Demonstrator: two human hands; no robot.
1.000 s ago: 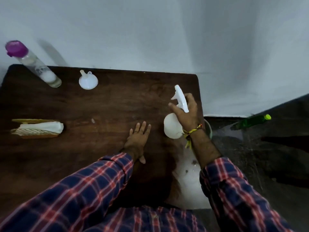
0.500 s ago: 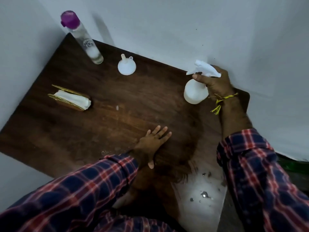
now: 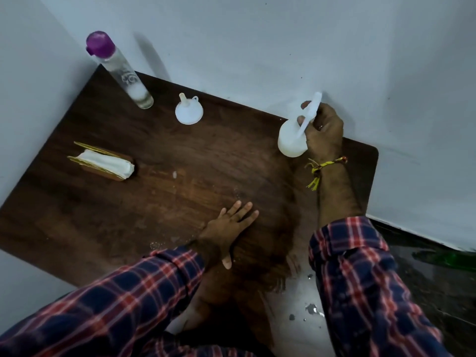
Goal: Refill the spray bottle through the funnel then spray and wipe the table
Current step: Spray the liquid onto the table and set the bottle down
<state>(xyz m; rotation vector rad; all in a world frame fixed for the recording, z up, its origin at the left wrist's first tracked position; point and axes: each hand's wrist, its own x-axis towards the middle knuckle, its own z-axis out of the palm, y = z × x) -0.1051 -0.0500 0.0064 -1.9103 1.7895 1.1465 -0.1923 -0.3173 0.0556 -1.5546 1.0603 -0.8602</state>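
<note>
Here, table (image 3: 108, 202): dark wood, set into a corner of pale walls; wet speckles near its front edge.
Right hand (image 3: 323, 130): at about 2 o'clock on the table, close to the back wall. Fingers curl round the sprayer's neck and head, gripping it; one fingertip shows above the trigger head, another in front of it.
Sprayer (image 3: 291, 140): white, round-bodied, its base on or just above the wood, I cannot tell which. The head tilts up toward the wall; it is blurred.
Wrist thread (image 3: 324, 164): yellow, tied round the right wrist, loose ends hanging.
Left hand (image 3: 229, 225): near the table's middle, toward 6 o'clock. Palm down, fingers straight and spread, flat on the wood, holding nothing; thumb points back toward the person.
Funnel (image 3: 188, 112): white, standing mouth-down with its spout up, at about 12 o'clock, well apart from the sprayer.
Refill bottle (image 3: 121, 73): clear, tall, purple cap, at about 11 o'clock in the back corner, just left of the funnel; a little liquid at its bottom.
Napkins (image 3: 108, 162): white, in a low wooden holder at about 9 o'clock, apart from both hands.
Sleeves (image 3: 128, 300): navy and red plaid on both arms.
Floor (image 3: 291, 305): pale patch at 5 o'clock with dark spots; a green bottle (image 3: 448, 258) lies farther right, partly seen.
</note>
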